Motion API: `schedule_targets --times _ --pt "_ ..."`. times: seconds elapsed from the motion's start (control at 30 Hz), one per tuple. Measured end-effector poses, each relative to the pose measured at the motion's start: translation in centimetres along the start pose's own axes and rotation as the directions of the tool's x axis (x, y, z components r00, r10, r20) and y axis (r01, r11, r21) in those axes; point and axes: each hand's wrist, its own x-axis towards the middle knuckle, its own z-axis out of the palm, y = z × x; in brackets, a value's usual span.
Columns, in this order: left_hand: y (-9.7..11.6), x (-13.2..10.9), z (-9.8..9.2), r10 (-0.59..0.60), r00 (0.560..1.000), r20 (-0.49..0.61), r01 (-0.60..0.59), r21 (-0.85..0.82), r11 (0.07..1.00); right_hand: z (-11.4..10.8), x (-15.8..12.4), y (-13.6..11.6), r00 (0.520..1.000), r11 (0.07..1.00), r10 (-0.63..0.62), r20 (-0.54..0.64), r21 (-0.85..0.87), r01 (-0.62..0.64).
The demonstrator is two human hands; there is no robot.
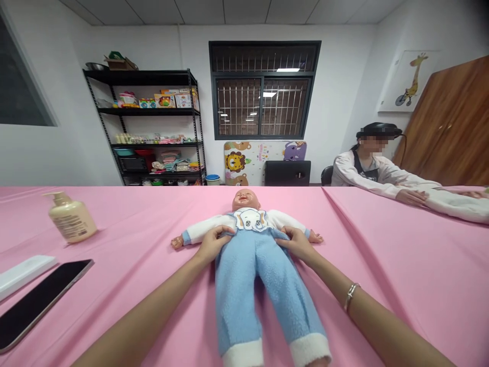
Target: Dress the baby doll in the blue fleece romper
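A baby doll (246,200) lies face up in front of me, its head away from me and its arms spread sideways. It wears a white top with blue cuffs and fluffy light-blue trousers (239,275) with white hems and an elephant face at the chest. At the waist, my left hand (216,242) pinches the left edge of the trousers. The fingers of my right hand (296,242) are closed on the opposite edge. One of the doll's feet shows partly below the right hem.
A pink cloth (153,300) covers the table. To the left are a pump bottle (72,219), a smartphone (42,306) and a white flat object (26,275). A person (367,158) sits at the right, arms on the table. Behind stands a black shelf (153,109).
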Motion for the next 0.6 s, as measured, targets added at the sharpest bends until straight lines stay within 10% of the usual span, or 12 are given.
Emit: schedule_targets --times 0.23,0.6 --pt "-0.6 -0.1 0.3 0.02 0.998 -0.055 -0.019 0.022 1.0 1.1 -0.5 0.3 0.907 0.944 -0.296 -0.301 -0.235 0.23" --pt "-1.0 0.1 0.0 -0.054 0.988 -0.147 0.053 -0.014 0.999 0.4 -0.4 0.9 0.941 0.978 -0.048 -0.336 -0.206 -0.024"
